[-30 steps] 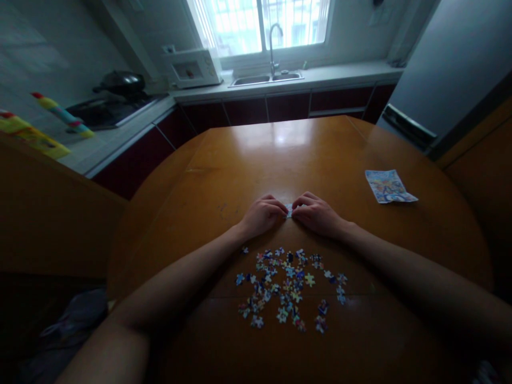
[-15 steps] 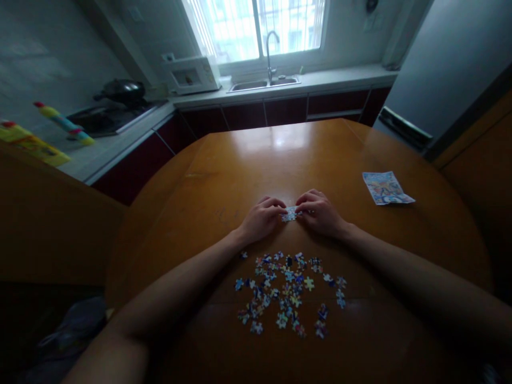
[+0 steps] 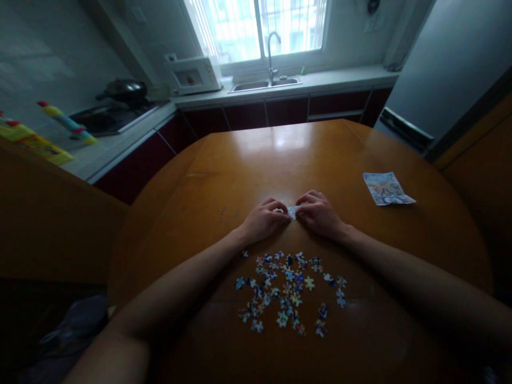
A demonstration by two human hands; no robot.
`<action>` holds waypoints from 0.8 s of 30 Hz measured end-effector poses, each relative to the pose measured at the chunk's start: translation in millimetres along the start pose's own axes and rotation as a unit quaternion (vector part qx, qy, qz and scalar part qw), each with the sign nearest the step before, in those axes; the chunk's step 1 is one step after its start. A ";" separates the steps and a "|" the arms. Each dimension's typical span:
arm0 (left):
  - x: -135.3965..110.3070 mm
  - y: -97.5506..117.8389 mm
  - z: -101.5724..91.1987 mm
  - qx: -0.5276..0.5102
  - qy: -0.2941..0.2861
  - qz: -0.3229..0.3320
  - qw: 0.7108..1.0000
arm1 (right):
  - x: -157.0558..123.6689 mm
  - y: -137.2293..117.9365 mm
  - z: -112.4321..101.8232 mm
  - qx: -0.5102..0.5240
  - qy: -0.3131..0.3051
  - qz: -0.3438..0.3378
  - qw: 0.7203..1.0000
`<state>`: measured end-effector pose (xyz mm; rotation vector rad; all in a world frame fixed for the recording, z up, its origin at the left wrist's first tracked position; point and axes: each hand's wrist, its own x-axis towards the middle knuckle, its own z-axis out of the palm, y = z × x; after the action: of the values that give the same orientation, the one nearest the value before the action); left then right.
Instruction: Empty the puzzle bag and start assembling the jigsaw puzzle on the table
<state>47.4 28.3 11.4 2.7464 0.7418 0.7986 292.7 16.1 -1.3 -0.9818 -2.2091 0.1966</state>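
Both my hands rest on the round wooden table, fingertips meeting over a small cluster of joined puzzle pieces. My left hand pinches the cluster's left side with curled fingers. On its right side my right hand pinches the same cluster. Nearer to me, between my forearms, lies a scatter of several loose colourful puzzle pieces.
A printed picture sheet lies on the table at the right. Behind the table run a kitchen counter with a sink and tap, a microwave and a stove with a wok. A grey fridge stands at the right.
My hands spread slightly apart half a second ago, showing more of the joined pieces, then closed together over them again. The camera tilted down a little.
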 end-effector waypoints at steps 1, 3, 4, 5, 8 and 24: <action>-0.1 0.0 0.2 0.000 0.000 -0.002 1.000 | -0.2 0.6 0.0 0.008 0.010 0.005 1.000; -0.2 -0.1 0.5 0.001 -0.002 -0.004 1.000 | -0.4 1.0 -0.3 0.025 0.012 0.003 1.000; -0.2 -0.2 0.6 0.001 -0.002 -0.003 1.000 | -0.4 0.6 -0.6 0.029 0.002 -0.004 1.000; -0.2 -0.4 0.7 0.000 -0.003 -0.002 1.000 | -0.3 -0.1 -0.9 0.029 -0.013 -0.011 0.999; 0.0 -1.0 0.5 -0.003 -0.005 0.002 1.000 | 0.1 -2.3 -1.2 0.021 -0.047 -0.023 0.998; 1.6 2.4 -1.5 -0.020 -0.013 -0.013 1.000 | 0.2 -3.4 -1.8 0.020 -0.040 -0.011 0.999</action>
<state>48.7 27.1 14.0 2.7004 0.7454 0.7633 291.8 13.7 1.4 -0.9417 -2.2789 0.2742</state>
